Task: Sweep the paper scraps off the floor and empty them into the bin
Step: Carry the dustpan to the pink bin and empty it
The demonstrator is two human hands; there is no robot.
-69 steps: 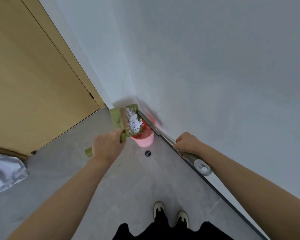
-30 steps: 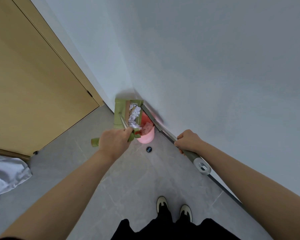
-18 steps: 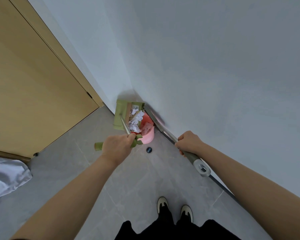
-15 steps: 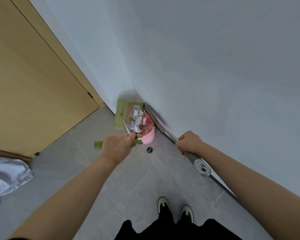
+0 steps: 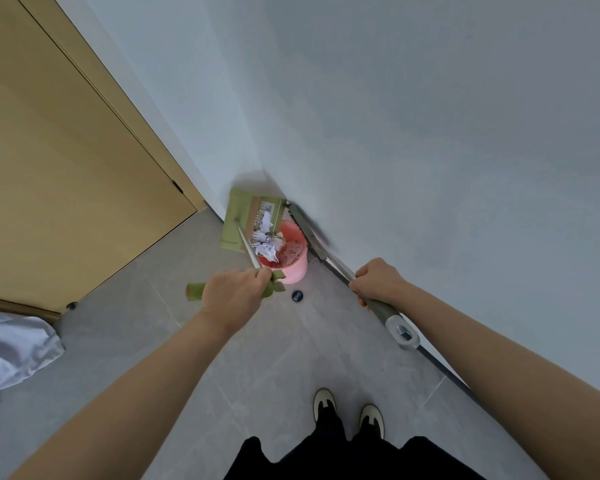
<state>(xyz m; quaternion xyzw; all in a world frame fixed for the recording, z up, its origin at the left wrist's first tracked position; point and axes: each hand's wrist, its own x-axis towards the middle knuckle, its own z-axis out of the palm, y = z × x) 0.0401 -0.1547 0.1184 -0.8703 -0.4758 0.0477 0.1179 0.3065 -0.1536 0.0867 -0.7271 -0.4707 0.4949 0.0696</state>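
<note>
I am standing in a corner, looking down at my shoes (image 5: 347,412) on the grey floor (image 5: 146,341). My left hand (image 5: 234,292) is gripping the green handle of the dustpan (image 5: 243,220), fingers curled round it, tilting the pan over the pink bin (image 5: 291,258) at twelve o'clock from my feet. The paper scraps (image 5: 265,242) are lying partly in the pan's mouth and partly inside the bin. My right hand (image 5: 378,280), well apart from the left at about one o'clock, is clamping round the grey handle of the broom (image 5: 329,258), which is leaning along the white wall (image 5: 430,133) just beside the bin. A wooden door (image 5: 56,168) is standing at ten o'clock.
</note>
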